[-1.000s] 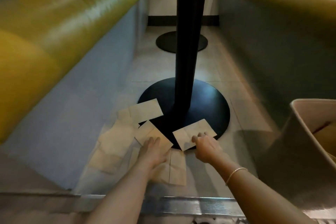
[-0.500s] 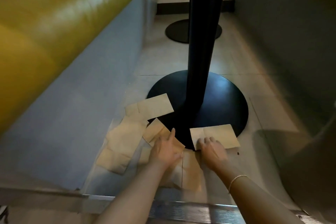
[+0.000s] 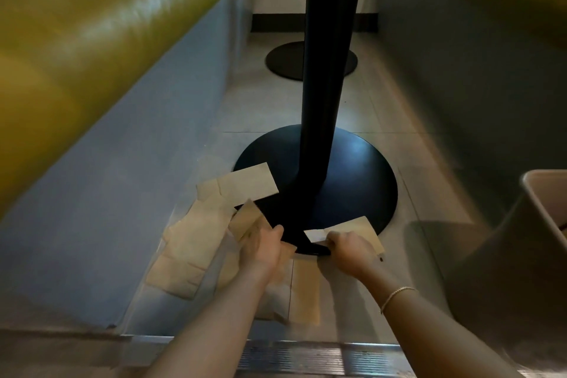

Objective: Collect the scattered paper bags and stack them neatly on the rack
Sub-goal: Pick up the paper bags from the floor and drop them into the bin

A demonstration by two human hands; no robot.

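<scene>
Bags (image 3: 196, 242) lie scattered on the floor, lower centre, by the black base (image 3: 352, 181). Our left hand (image 3: 260, 247) pinches one bag (image 3: 245, 219), right hand (image 3: 349, 247) clamps another (image 3: 352, 228). We should slide each flat, square edges, then merge.

Paper bags (image 3: 196, 242) on floor left of table base (image 3: 352, 181); bin (image 3: 546, 212) right.

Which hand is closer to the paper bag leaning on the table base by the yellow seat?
Left. The left hand sits just below that paper bag, gripping another bag; the right hand is farther off, across the black pole.
</scene>
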